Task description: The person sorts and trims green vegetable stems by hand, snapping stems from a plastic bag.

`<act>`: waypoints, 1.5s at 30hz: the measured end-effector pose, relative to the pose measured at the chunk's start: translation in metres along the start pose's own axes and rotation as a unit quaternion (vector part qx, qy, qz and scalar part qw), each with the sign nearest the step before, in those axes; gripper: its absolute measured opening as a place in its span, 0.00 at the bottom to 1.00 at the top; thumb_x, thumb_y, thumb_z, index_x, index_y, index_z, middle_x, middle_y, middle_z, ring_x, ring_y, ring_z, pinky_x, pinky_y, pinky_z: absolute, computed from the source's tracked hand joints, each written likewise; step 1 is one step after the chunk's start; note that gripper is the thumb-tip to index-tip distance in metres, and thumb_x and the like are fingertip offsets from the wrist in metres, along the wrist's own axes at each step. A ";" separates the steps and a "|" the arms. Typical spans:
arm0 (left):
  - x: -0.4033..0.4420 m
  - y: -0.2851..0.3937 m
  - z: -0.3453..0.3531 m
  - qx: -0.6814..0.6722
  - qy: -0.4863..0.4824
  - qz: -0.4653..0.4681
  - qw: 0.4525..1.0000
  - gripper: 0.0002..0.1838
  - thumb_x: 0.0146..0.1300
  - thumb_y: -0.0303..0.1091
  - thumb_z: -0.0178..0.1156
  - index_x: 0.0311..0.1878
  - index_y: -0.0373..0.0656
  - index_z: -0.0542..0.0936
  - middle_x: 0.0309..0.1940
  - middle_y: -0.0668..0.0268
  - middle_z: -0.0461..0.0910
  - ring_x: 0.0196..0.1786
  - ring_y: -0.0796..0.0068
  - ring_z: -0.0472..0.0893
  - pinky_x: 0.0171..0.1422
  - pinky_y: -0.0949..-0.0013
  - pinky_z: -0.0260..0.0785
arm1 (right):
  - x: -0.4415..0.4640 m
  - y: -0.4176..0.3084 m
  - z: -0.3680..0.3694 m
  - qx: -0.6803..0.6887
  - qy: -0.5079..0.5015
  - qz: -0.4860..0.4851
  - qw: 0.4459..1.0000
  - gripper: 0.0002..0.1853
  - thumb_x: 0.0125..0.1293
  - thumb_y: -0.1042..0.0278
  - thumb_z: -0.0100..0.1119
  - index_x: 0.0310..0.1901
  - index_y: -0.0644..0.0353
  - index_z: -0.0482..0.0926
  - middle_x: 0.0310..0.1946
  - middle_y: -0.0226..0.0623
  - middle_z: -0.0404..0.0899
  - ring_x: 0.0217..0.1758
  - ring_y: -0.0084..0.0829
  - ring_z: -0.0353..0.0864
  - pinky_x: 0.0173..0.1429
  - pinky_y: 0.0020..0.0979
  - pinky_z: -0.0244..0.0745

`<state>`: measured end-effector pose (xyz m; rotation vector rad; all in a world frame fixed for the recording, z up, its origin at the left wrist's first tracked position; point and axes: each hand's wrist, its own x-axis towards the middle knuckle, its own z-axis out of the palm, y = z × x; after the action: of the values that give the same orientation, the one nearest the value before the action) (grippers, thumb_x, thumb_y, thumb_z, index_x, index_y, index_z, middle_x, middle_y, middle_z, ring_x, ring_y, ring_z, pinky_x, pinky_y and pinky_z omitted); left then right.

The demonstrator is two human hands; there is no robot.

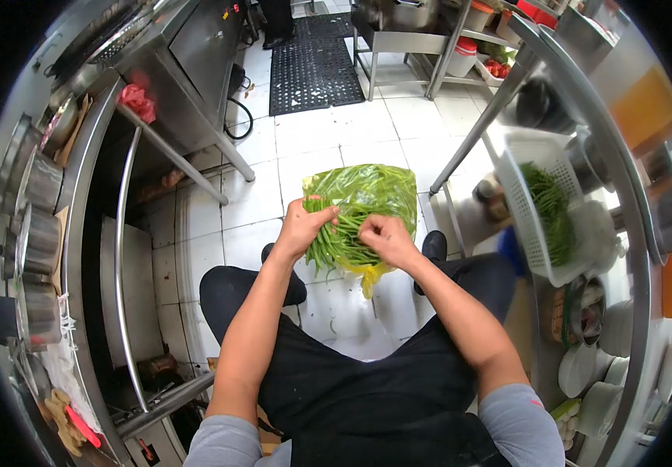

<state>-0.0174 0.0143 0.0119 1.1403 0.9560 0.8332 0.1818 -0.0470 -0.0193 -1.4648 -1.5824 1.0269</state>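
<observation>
A clear plastic bag (pixel 375 183) full of green beans lies between my knees, above the tiled floor. My left hand (pixel 303 227) is wrapped round a bunch of green beans (pixel 322 247) at the bag's left side, with the thumb across them. My right hand (pixel 386 240) is closed at the beans on the right, fingertips pinched together; whatever is between them is too small to make out. Yellow plastic (pixel 369 276) hangs at the bag's near edge.
A white basket (pixel 515 156) with more green beans stands on the right shelf. A metal rack with pots (pixel 39 233) runs along the left. Ahead are a black floor mat (pixel 313 66), a steel table and a person's dark legs (pixel 277 19).
</observation>
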 end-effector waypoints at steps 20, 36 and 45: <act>-0.007 0.000 0.008 0.312 -0.068 -0.009 0.948 0.22 0.53 0.35 0.70 0.47 0.30 0.80 0.17 0.64 0.78 0.21 0.81 0.73 0.27 0.72 0.65 | -0.006 0.016 0.007 -0.343 -0.050 -0.030 0.938 0.09 0.55 0.63 0.60 0.28 0.60 0.83 0.33 0.49 0.80 0.37 0.49 0.83 0.44 0.45 0.78; 0.002 0.001 0.002 -0.091 -0.078 -0.040 0.992 0.09 0.61 0.30 0.64 0.41 0.35 0.78 0.24 0.64 0.79 0.27 0.75 0.79 0.34 0.71 0.74 | -0.001 -0.001 -0.013 0.009 -0.036 0.007 0.999 0.14 0.59 0.67 0.63 0.47 0.59 0.84 0.31 0.34 0.79 0.30 0.25 0.74 0.38 0.27 0.73; 0.001 0.005 0.000 -0.119 -0.056 -0.047 0.990 0.09 0.62 0.31 0.63 0.42 0.36 0.76 0.25 0.65 0.78 0.28 0.74 0.80 0.34 0.71 0.73 | -0.001 0.012 0.005 0.140 -0.072 0.052 0.986 0.11 0.63 0.67 0.61 0.41 0.66 0.82 0.25 0.26 0.77 0.28 0.14 0.71 0.32 0.23 0.68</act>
<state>-0.0171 0.0162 0.0164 0.9199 0.7887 0.7761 0.1825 -0.0484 -0.0322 -1.3150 -1.4016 1.3820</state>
